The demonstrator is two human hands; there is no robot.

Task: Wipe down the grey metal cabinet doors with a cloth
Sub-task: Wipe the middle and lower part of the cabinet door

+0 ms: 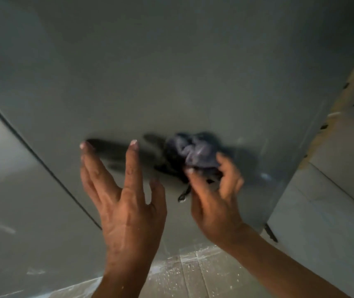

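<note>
Evidently, step in hand: the wiping itself, to judge by the wad pressed to the metal in the lower middle of the frame.
Cloth (195, 153): dark blue-grey and crumpled, lying against the grey cabinet door (171, 72) just right of centre; a loose tail hung below it.
Right hand (212, 196): fingers and thumb were curled round the lower part of the cloth, gripping it; motion blur hid the finer detail.
Left hand (126, 203): open, fingers straight and spread, holding nothing; the tips pointed up the door, left of the cloth, and I could not tell whether they touched the metal.
Doors: one filled most of the frame; a dark seam (43, 164) ran diagonally at left, with a second door (10, 190) beyond it.
Surroundings: a dusty floor (193, 274) lay along the bottom edge.
Next move: probably overlapping sweeps under even pressure toward the seam, with the left hand out of the cloth's path or steadying the panel.
</note>
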